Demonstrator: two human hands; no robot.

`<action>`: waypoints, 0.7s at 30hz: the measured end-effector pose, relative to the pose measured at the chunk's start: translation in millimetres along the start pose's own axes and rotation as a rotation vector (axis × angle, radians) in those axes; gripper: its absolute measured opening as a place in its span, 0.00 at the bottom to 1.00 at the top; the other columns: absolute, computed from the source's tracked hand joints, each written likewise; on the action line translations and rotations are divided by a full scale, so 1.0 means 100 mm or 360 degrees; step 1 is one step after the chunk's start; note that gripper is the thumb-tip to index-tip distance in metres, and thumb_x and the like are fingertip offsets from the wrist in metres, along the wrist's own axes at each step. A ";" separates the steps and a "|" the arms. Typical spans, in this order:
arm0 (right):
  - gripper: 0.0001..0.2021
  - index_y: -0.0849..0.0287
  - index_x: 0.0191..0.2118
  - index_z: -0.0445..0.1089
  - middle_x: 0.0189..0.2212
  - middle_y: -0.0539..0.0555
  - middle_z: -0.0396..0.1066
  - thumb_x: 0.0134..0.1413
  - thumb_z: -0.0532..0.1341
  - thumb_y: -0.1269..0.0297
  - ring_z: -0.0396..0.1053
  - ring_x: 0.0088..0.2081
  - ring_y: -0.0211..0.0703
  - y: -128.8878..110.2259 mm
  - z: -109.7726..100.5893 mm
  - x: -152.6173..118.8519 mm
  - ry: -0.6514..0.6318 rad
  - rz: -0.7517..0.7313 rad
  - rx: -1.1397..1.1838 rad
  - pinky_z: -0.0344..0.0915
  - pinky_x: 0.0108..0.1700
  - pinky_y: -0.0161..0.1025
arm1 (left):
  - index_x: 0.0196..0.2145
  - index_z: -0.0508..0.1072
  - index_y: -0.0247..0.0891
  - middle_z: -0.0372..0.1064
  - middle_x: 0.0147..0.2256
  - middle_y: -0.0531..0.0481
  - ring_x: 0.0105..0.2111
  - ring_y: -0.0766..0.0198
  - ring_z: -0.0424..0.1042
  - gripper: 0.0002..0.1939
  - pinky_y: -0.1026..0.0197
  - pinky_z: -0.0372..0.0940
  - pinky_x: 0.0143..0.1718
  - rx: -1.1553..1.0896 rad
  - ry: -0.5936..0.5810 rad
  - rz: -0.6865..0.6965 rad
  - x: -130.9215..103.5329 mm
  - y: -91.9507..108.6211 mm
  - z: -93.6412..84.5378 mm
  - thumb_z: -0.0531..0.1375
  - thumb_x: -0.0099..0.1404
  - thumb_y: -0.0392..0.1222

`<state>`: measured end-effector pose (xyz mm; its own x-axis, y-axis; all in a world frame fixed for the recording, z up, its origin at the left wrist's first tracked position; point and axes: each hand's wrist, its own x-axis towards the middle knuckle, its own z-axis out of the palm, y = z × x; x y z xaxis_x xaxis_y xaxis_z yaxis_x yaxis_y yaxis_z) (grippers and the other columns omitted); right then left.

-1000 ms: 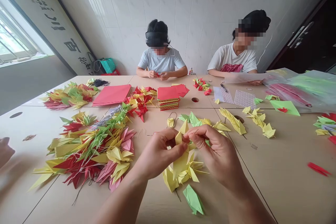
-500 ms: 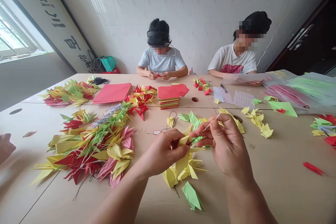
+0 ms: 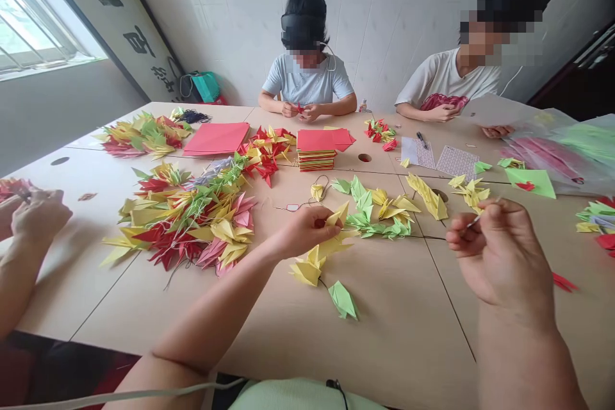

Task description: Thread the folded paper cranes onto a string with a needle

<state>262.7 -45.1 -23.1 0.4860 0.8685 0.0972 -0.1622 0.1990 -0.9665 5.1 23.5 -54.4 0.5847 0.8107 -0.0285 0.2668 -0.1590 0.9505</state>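
In the head view, the left hand [image 3: 307,229] pinches a folded yellow paper piece [image 3: 339,213] between its fingers above the middle of the counter [image 3: 394,314], the piece's long axis running from about seven to one o'clock, with its pointed tip toward one. The right hand [image 3: 504,256], between three and four o'clock from that piece, has its fingers pressed together on a slender needle [image 3: 474,221], and a dark thread [image 3: 427,237] stretches toward it from nine o'clock. Below the left hand lie yellow folded pieces [image 3: 307,269], and at six o'clock a green folded piece [image 3: 343,299] lies along a ten-to-four line.
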 end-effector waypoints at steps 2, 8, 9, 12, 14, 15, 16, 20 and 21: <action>0.10 0.50 0.33 0.65 0.20 0.46 0.70 0.51 0.66 0.55 0.69 0.21 0.34 -0.01 -0.18 -0.04 0.0028 0.0048 -0.0075 0.64 0.23 0.33 | 0.41 0.74 0.35 0.69 0.31 0.50 0.29 0.66 0.68 0.15 0.65 0.64 0.30 0.0034 0.0017 0.0056 -0.01 -0.03 0.07 0.58 0.63 0.49; 0.19 0.52 0.33 0.66 0.21 0.48 0.71 0.40 0.69 0.46 0.67 0.20 0.36 0.28 -0.70 -0.18 0.0126 0.0102 -0.0409 0.65 0.20 0.34 | 0.61 0.57 0.42 0.62 0.57 0.39 0.55 0.58 0.65 0.26 0.54 0.63 0.53 0.0184 0.0247 0.0152 -0.26 -0.19 0.15 0.54 0.68 0.49; 0.20 0.53 0.34 0.66 0.21 0.48 0.71 0.40 0.69 0.46 0.66 0.20 0.37 0.35 -0.77 -0.21 0.0118 0.0112 -0.0490 0.65 0.20 0.34 | 0.61 0.57 0.42 0.62 0.57 0.39 0.56 0.57 0.63 0.27 0.52 0.61 0.55 0.0227 0.0244 0.0142 -0.33 -0.25 0.16 0.55 0.67 0.49; 0.22 0.54 0.39 0.66 0.20 0.48 0.70 0.42 0.68 0.47 0.66 0.19 0.38 0.52 -0.91 -0.32 0.0061 0.0107 -0.0741 0.66 0.20 0.35 | 0.59 0.60 0.42 0.64 0.56 0.38 0.57 0.50 0.63 0.34 0.45 0.60 0.57 0.0381 0.0218 0.0075 -0.52 -0.46 0.24 0.65 0.58 0.49; 0.21 0.55 0.40 0.67 0.22 0.50 0.71 0.45 0.65 0.46 0.67 0.20 0.39 0.61 -0.93 -0.41 -0.0034 0.0091 -0.0907 0.67 0.22 0.37 | 0.58 0.62 0.41 0.64 0.56 0.37 0.57 0.47 0.63 0.36 0.43 0.60 0.57 0.0482 0.0242 0.0019 -0.62 -0.59 0.33 0.68 0.54 0.47; 0.19 0.56 0.38 0.69 0.23 0.51 0.72 0.47 0.64 0.46 0.68 0.21 0.40 0.65 -0.92 -0.45 -0.0109 0.0089 -0.0989 0.68 0.23 0.37 | 0.58 0.63 0.41 0.65 0.55 0.37 0.56 0.46 0.64 0.35 0.43 0.60 0.56 0.0531 0.0262 -0.0011 -0.65 -0.64 0.37 0.68 0.54 0.45; 0.18 0.57 0.36 0.71 0.24 0.52 0.73 0.48 0.63 0.46 0.69 0.22 0.40 0.68 -0.89 -0.50 -0.0202 0.0092 -0.1069 0.69 0.24 0.38 | 0.58 0.63 0.41 0.66 0.54 0.38 0.55 0.46 0.64 0.34 0.42 0.61 0.56 0.0578 0.0284 -0.0043 -0.67 -0.68 0.41 0.67 0.54 0.42; 0.11 0.56 0.37 0.76 0.27 0.53 0.75 0.50 0.64 0.56 0.72 0.28 0.43 0.80 -0.70 -0.65 -0.0592 0.0067 -0.1293 0.72 0.31 0.39 | 0.55 0.65 0.41 0.70 0.47 0.42 0.51 0.49 0.69 0.29 0.45 0.65 0.52 0.0733 0.0352 -0.0131 -0.70 -0.73 0.47 0.61 0.56 0.32; 0.11 0.55 0.38 0.76 0.29 0.53 0.75 0.49 0.64 0.58 0.72 0.28 0.43 0.83 -0.65 -0.67 -0.0659 0.0042 -0.1328 0.72 0.32 0.40 | 0.55 0.66 0.41 0.71 0.46 0.43 0.50 0.51 0.70 0.28 0.47 0.66 0.51 0.0759 0.0357 -0.0136 -0.70 -0.72 0.47 0.60 0.56 0.31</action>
<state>272.6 -116.7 -125.3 0.1196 0.9928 -0.0054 0.5788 -0.0741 -0.8121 -19.5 -48.2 -135.5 0.3816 0.9242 0.0169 0.6553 -0.2834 0.7002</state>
